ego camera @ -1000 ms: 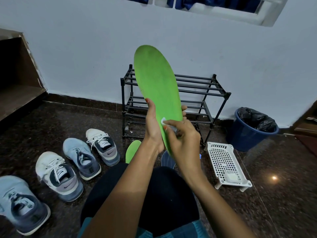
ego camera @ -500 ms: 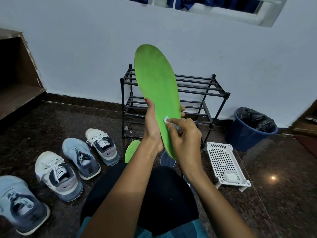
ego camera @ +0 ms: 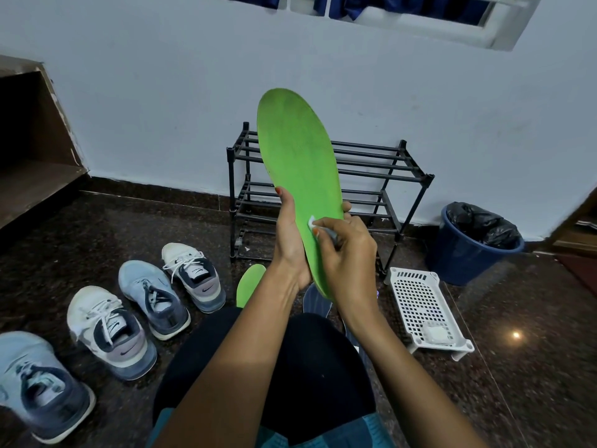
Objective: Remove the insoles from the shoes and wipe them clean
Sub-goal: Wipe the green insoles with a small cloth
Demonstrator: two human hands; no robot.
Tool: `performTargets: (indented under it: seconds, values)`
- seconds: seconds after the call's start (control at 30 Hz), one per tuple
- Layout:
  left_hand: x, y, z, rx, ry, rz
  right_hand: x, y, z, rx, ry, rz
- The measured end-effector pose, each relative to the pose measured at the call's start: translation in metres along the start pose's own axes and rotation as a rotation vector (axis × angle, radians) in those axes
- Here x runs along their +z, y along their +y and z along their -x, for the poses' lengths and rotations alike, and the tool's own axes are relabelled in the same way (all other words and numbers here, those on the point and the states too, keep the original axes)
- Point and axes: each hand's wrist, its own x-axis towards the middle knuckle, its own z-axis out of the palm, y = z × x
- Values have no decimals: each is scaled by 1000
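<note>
While the dark stone floor (ego camera: 533, 367) fills the lower view, a black two-tier shoe rack (ego camera: 381, 163) stands against the wall at 12 o'clock, with a blue bin (ego camera: 465, 253) lined with a black bag at 2 o'clock. Four sneakers run in a row from 10 o'clock round to 8 o'clock: a white sneaker (ego camera: 193, 274), a light blue sneaker (ego camera: 153, 297), a second white sneaker (ego camera: 109, 331) and a second light blue sneaker (ego camera: 38, 383).

Upright before the rack is a green insole (ego camera: 297, 156), toe end up. A white perforated basket (ego camera: 416, 302) lies at 3 o'clock. The left hand (ego camera: 290, 240) grasps the insole's lower part, thumb along its left edge. The right hand (ego camera: 349, 253) pinches a small white wipe (ego camera: 311, 221) against the insole's face. A second green insole (ego camera: 248, 284) and a dark blue insole (ego camera: 315, 300) lie on the floor just beyond the knees. A small white pad (ego camera: 434, 334) sits in the basket.
</note>
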Motion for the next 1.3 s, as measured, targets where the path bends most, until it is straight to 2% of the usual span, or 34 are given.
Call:
performTargets:
  seconds: [0.23, 0.57, 0.87, 1.13, 1.3]
  values:
    - [-2, 1, -2, -3, -9, 8, -3, -4, 13, 28, -57, -127]
    - [-2, -2, 1, 16, 43, -48, -1, -3, -5, 28, -27, 20]
    - [-3, 2, -1, 0, 13, -4, -2, -7, 12, 44, -91, -112]
    - [0, 0, 0, -16, 15, -46, -2, 2, -2, -20, 25, 86]
    - [-1, 1, 0, -13, 16, -33, 0, -1, 3, -5, 1, 6]
